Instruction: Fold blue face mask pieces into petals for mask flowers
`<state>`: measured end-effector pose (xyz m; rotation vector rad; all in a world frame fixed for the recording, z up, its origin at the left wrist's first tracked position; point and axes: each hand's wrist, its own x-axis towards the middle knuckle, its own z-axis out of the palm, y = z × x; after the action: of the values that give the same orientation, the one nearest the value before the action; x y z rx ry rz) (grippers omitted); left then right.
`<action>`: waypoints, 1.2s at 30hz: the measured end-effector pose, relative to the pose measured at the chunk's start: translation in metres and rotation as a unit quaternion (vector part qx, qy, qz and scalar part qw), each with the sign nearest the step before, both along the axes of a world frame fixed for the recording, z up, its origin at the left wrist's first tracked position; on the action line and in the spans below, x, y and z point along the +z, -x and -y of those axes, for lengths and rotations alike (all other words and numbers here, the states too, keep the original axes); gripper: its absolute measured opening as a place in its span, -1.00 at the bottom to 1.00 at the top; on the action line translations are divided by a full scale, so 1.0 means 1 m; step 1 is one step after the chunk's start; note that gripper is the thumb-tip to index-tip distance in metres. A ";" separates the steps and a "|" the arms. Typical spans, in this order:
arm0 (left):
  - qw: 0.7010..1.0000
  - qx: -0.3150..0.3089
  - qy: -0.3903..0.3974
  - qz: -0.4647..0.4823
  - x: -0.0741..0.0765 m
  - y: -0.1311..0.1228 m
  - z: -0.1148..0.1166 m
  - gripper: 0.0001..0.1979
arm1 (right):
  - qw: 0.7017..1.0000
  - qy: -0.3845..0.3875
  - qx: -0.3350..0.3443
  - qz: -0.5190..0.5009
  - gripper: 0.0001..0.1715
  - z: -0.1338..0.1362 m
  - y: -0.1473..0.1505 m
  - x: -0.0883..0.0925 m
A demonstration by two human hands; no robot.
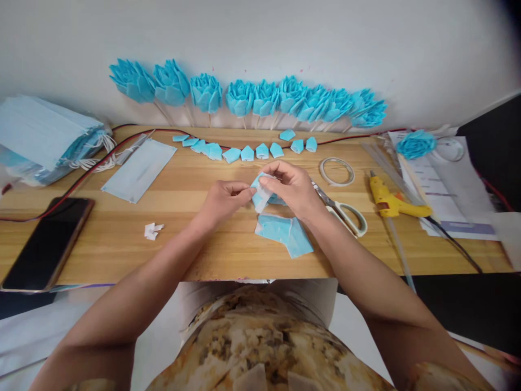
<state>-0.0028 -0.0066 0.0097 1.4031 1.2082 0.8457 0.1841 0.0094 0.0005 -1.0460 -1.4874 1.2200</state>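
Between my hands is a small blue-and-white fabric piece [260, 200], raised a little over the wooden table. My left hand [228, 202] pinches its left edge between thumb and finger. My right hand [292, 189] grips its upper right part, and the fingers hide some of it. Just below lie flat blue fabric pieces [279, 230], overlapping each other. Scissors with white handles [349, 218] rest beside my right hand, their blades partly hidden by it. Beyond my hands runs a row of small folded blue pieces [247, 153].
Several blue fabric flowers [240, 98] on sticks lean along the wall. To the right are a tape roll [324, 169], a yellow glue gun [385, 200] and papers [468, 190]. Leftward lie a phone [46, 244], a flat mask [140, 171], white scraps [152, 231] and a mask stack [44, 130].
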 end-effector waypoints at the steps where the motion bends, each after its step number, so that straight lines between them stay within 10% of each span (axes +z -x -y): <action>1: 1.000 0.002 0.005 0.000 0.001 0.000 0.000 -0.70 | 1.000 -0.009 -0.001 0.008 -0.77 0.000 -0.001 0.000; 14: 0.993 0.012 0.064 0.101 -0.007 0.002 -0.006 -0.71 | 0.944 -0.257 0.033 0.205 -0.80 -0.002 -0.011 0.010; 36: 0.989 -0.018 0.059 0.137 -0.002 0.004 -0.004 -0.56 | 0.941 -0.260 0.025 0.217 -0.79 -0.002 -0.012 0.010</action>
<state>-0.0069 -0.0022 0.0076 1.1669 1.0029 0.8957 0.1965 0.0113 0.0102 -0.9437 -2.0439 0.5781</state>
